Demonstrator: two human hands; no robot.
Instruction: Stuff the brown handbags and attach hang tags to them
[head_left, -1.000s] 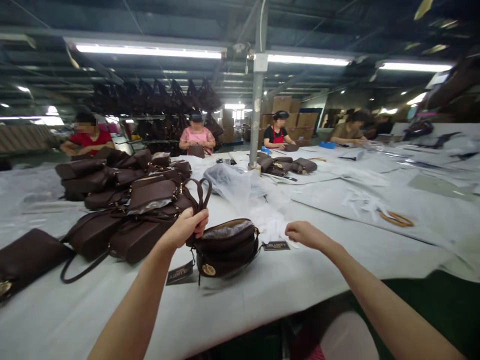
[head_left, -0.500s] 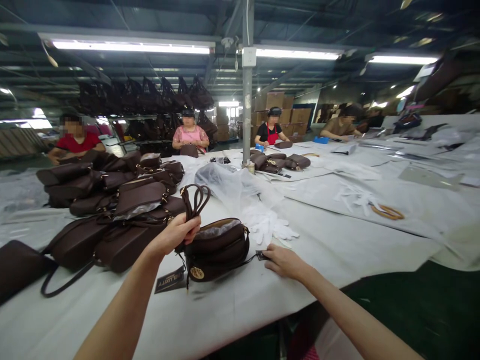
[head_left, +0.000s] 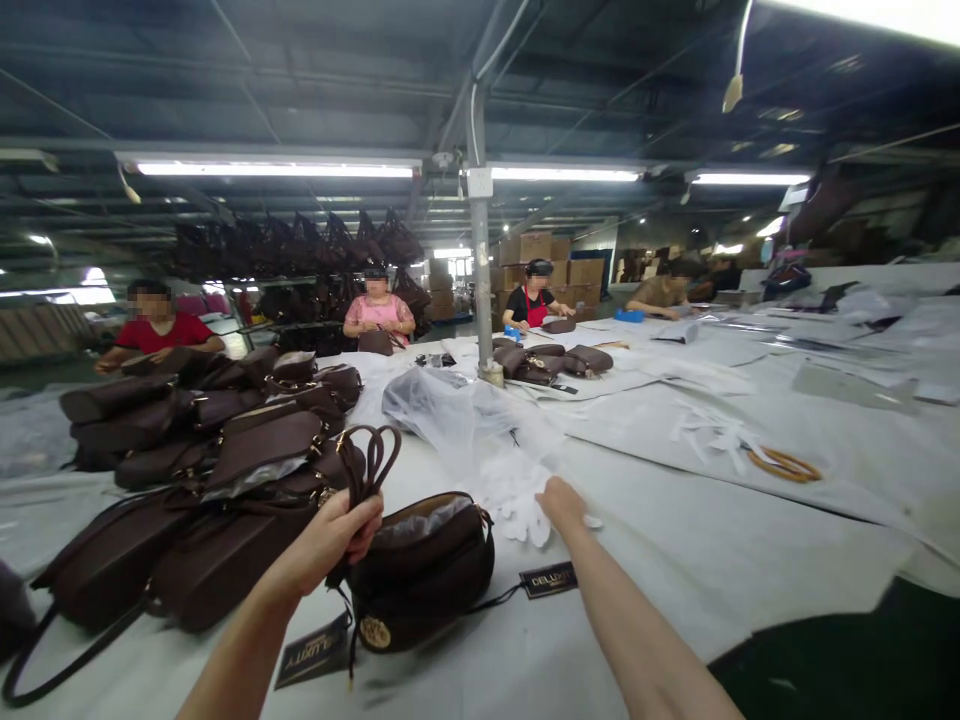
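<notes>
My left hand (head_left: pixel 352 525) is closed around the looped, gold-buckled strap (head_left: pixel 371 465) of a dark brown handbag (head_left: pixel 424 570). The bag sits on the white-covered table, its top showing clear plastic inside and a round gold emblem near its base. A black hang tag (head_left: pixel 313 650) lies by its left side, and a second black tag (head_left: pixel 547 580) is on a cord to its right. Over a pile of white gloves (head_left: pixel 517 505) reaches my right hand (head_left: pixel 564 508), at their right edge. Its fingers are mostly hidden, so any grip there is unclear.
Many brown handbags (head_left: pixel 217 530) are heaped on the left. A crumpled clear plastic sheet (head_left: pixel 442 410) lies beyond the bag, before a metal post (head_left: pixel 481 280). Orange-brown handles (head_left: pixel 784 463) lie at right beside more white gloves. Several people work across the table.
My right hand has let go of the right hang tag and moved up to the white gloves. My left hand still holds the strap. The view has tilted upward.
</notes>
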